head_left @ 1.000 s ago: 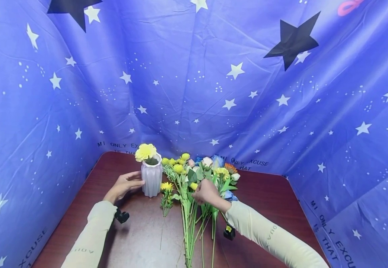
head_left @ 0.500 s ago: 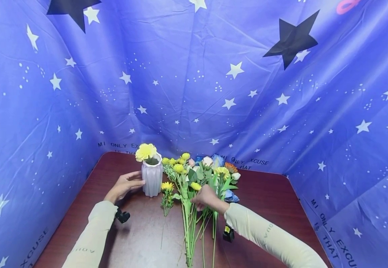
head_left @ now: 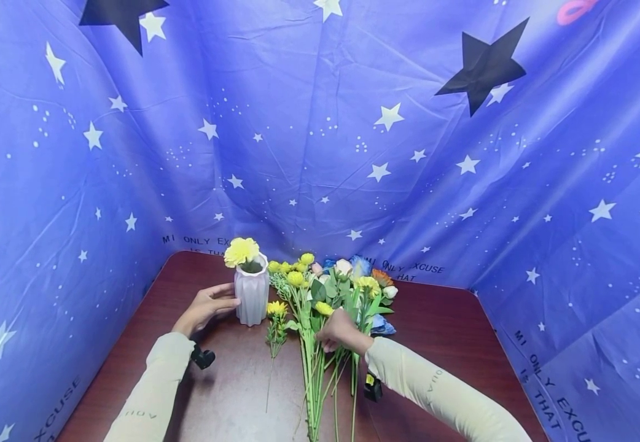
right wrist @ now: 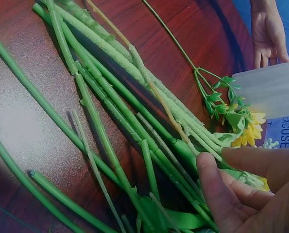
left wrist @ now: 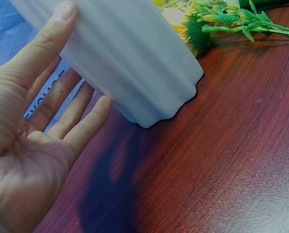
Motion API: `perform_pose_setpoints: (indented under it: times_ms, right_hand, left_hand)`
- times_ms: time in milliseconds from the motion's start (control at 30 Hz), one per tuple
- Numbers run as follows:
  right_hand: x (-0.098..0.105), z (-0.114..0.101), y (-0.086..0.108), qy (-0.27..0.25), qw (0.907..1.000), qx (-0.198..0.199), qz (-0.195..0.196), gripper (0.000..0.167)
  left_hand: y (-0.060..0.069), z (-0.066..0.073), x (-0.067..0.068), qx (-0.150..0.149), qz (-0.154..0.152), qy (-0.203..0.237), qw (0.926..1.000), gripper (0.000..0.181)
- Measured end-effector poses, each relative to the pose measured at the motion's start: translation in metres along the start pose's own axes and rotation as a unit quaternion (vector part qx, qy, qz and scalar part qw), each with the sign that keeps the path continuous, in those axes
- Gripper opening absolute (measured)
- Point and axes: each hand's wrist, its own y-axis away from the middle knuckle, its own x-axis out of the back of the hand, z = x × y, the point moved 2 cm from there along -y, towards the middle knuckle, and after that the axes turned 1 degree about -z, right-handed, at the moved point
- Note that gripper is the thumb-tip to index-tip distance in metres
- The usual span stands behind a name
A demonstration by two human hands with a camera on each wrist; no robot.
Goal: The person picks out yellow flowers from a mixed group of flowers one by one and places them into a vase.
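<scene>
1. With our left hand (head_left: 205, 307), fingers loosely extended, we touch the side of the pale fluted vase (head_left: 251, 301), upright on the bench (head_left: 226, 393) with one yellow carnation (head_left: 241, 252) in it.
2. We have our right hand (head_left: 343, 332) among green stems (head_left: 310, 380), but cannot tell whether it pinches one.
3. A yellow-flowered sprig (head_left: 276, 309) lies between vase and stems.

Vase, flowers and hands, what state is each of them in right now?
Vase, upright on the table, holding one flower
Yellow flower, standing in the vase, head at the rim
Yellow sprig, lying beside the vase
Flower bunch, lying flat, stems toward the person
Left hand, fingers relaxed, thumb at the vase's side
Right hand, at the bunch's stems; grip unclear
</scene>
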Motion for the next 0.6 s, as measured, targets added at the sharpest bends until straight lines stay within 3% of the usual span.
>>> perform_pose_setpoints:
  times_ms: [400, 600]
  right_hand:
    - [-0.010, 0.006, -0.007, 0.053, 0.9981, -0.026, 0.018, 0.021]
    - [-0.011, 0.008, -0.006, 0.027, 0.9989, -0.038, 0.004, 0.020]
  left_hand:
    - [0.002, 0.004, -0.003, 0.001, -0.001, 0.001, 1.0000, 0.071]
    - [0.002, 0.002, -0.002, -0.001, 0.000, 0.002, 1.0000, 0.071]
